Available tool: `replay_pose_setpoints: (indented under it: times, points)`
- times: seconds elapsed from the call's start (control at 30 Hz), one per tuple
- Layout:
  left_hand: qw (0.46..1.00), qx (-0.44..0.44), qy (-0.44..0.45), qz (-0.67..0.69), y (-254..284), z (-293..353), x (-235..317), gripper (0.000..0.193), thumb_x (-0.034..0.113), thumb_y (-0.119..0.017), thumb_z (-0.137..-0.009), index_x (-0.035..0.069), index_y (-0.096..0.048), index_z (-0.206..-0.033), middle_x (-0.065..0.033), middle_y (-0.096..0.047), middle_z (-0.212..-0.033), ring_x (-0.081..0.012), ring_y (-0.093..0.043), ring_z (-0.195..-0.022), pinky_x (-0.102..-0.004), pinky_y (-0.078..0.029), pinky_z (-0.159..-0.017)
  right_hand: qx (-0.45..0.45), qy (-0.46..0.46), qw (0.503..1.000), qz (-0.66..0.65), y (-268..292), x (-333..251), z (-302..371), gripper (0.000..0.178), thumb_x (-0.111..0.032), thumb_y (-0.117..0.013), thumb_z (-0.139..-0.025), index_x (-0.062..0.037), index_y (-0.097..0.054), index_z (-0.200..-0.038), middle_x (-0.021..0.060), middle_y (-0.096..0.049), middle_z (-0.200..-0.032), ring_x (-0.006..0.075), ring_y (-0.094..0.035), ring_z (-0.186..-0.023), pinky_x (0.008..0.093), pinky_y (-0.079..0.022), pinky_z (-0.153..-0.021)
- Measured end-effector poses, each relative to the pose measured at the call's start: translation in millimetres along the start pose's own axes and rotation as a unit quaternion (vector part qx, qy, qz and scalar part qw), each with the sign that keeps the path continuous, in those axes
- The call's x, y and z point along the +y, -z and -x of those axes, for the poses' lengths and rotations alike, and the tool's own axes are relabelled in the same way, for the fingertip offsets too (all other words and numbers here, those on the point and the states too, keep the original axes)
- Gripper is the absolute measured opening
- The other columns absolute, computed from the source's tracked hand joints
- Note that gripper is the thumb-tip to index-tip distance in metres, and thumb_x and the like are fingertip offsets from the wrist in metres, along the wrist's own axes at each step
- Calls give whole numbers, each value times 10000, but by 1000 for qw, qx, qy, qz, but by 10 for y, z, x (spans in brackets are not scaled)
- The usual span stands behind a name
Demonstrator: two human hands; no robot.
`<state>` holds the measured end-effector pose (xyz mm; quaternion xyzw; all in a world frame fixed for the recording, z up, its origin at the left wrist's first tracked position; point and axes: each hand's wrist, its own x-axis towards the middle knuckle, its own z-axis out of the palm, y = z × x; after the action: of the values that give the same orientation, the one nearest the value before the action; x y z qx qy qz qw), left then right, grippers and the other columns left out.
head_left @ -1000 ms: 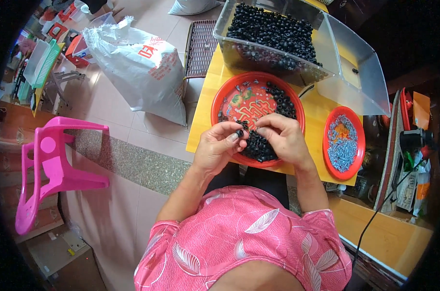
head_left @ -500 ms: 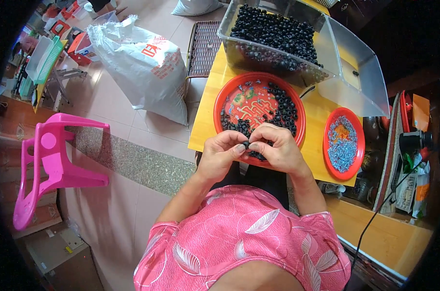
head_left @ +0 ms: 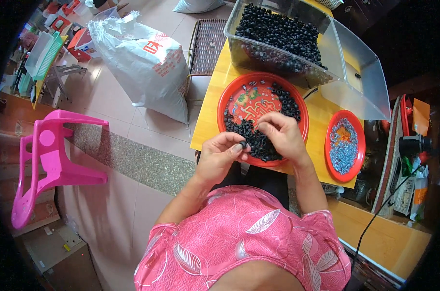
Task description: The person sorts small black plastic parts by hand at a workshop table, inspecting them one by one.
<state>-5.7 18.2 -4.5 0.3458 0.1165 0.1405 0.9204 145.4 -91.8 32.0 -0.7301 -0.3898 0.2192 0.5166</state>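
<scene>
Over the near left rim of a round red tray, my left hand pinches a small round black plastic piece between thumb and fingertips. My right hand is above the tray's near right side. Its thumb and fingers come together just over the pile; whatever they hold is hidden. Small black pieces heap up on the near side. Larger black ring-like pieces line the right side. A few tiny silvery bits lie along the far edge.
A clear plastic box full of black pieces stands behind the tray. To the right lies an oval red tray of small silvery-blue parts. A white sack, a woven seat and a pink plastic chair are on the left.
My right hand has parted from the left and moved up and right over the black pile. The left hand keeps the round black piece near the same spot.
</scene>
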Motion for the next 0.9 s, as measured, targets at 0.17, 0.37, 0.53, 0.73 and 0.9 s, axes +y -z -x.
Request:
replay_pose_setpoints:
  times: [0.17, 0.37, 0.53, 0.73, 0.9]
  points:
    - [999, 21, -7, 45, 133, -10, 51, 181, 29, -561, -825, -4, -548, -1003, -123, -619, -881, -152, -601, -724, -261, -505, -669, -27, 169, 929, 328, -8, 199, -224, 107, -13, -590, -709, -19, -611, -814, 135, -576, -795, 305, -555, -771, 351, -451, -706]
    - [998, 24, 2, 62, 179, -12, 94, 183, 39, -556, -831, 1, -549, -1010, -122, -618, -882, -148, -600, -716, -248, -496, -671, -83, 157, 913, 368, -139, 294, -301, 84, -18, -589, -693, -22, -595, -777, 142, -546, -770, 326, -525, -772, 390, -434, -709]
    - [998, 25, -4, 59, 146, -28, 109, 191, 28, -548, -833, 2, -544, -1022, -120, -614, -890, -149, -595, -731, -254, -497, -685, -47, 151, 934, 320, -105, 186, -242, 90, -16, -584, -717, -19, -603, -805, 121, -574, -754, 260, -568, -720, 340, -450, -661]
    - [999, 6, -24, 36, 36, -66, 63, 210, 13, -544, -832, -1, -538, -1041, -110, -611, -898, -147, -589, -748, -262, -498, -699, -132, -135, 950, -248, 13, -173, -24, 148, -9, -569, -775, 44, -598, -910, 28, -618, -790, 82, -574, -724, 221, -465, -648]
    - [999, -4, -38, -11, -86, -84, 47, 208, 13, -549, -831, -14, -539, -1037, -104, -615, -891, -143, -590, -748, -257, -498, -703, -60, -111, 973, -192, -69, -176, 117, 138, -21, -560, -805, 52, -603, -914, 36, -622, -801, 84, -588, -723, 205, -472, -641]
